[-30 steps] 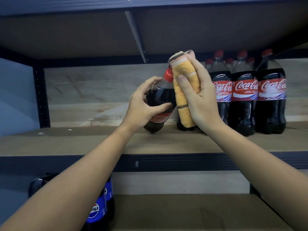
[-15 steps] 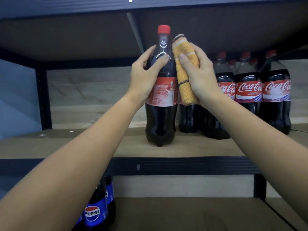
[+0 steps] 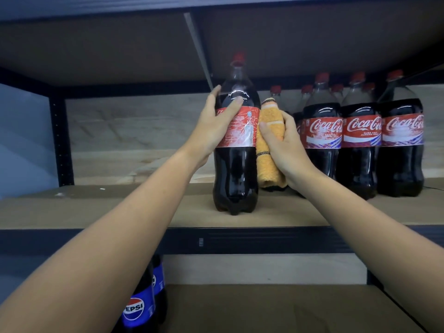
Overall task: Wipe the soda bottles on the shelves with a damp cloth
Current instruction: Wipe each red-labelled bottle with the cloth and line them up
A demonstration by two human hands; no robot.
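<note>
While upright, bottle between hands, cloth alongside.

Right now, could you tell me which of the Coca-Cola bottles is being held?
The Coca-Cola bottle standing alone at the shelf's front, left of the row: the left hand grips its label, and the right hand presses the orange cloth against it.

**A shop's stockroom shelving**

Dark metal racking with bare board shelves carries rows of identical Coca-Cola bottles, labels facing out, with Pepsi bottles on the shelf below: stock kept as in a shop or its storeroom.
</note>
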